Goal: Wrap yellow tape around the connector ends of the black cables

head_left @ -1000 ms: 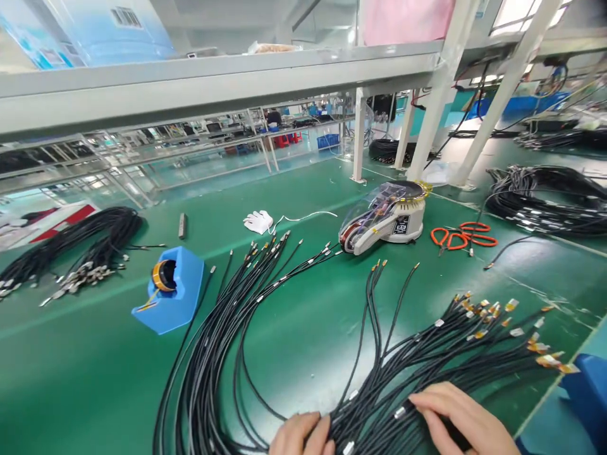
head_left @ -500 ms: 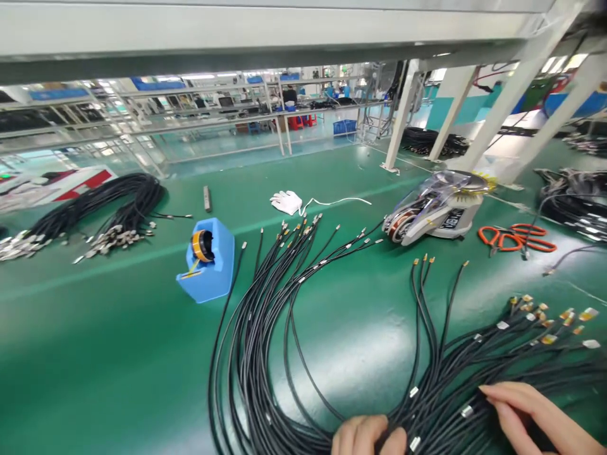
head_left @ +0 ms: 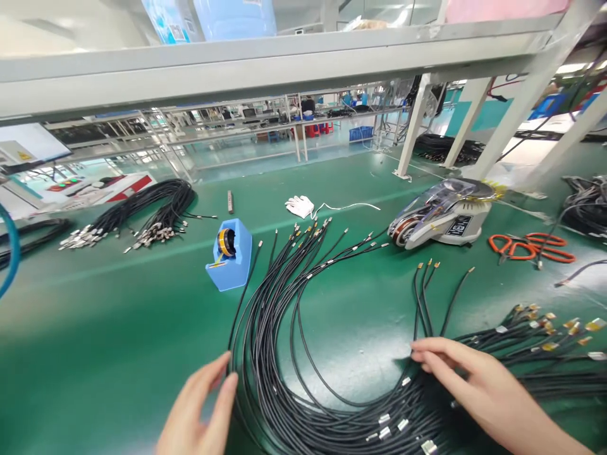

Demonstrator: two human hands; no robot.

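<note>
A large bundle of black cables (head_left: pixel 265 341) curves in a U across the green table, with small metal connectors and white labels at the ends. At the bundle's left edge, my left hand (head_left: pixel 202 404) has thumb and fingertips closed around the outermost black cable. My right hand (head_left: pixel 478 385) pinches a black cable on the right side of the bundle, below several upright cable ends (head_left: pixel 429 265). More connector ends with yellow tape (head_left: pixel 550 325) fan out beyond my right wrist.
A blue tape dispenser (head_left: pixel 232 256) stands left of the cables. Behind them lie a white glove (head_left: pixel 300 206) and a white cord. To the right are a grey label machine (head_left: pixel 441 215) and orange-handled scissors (head_left: pixel 531 246). Another cable bundle (head_left: pixel 147 205) rests at the back left.
My left hand has moved left from the bundle's middle to its outer edge. My right hand has shifted left and up to the upright cables. The view has tilted up slightly.
</note>
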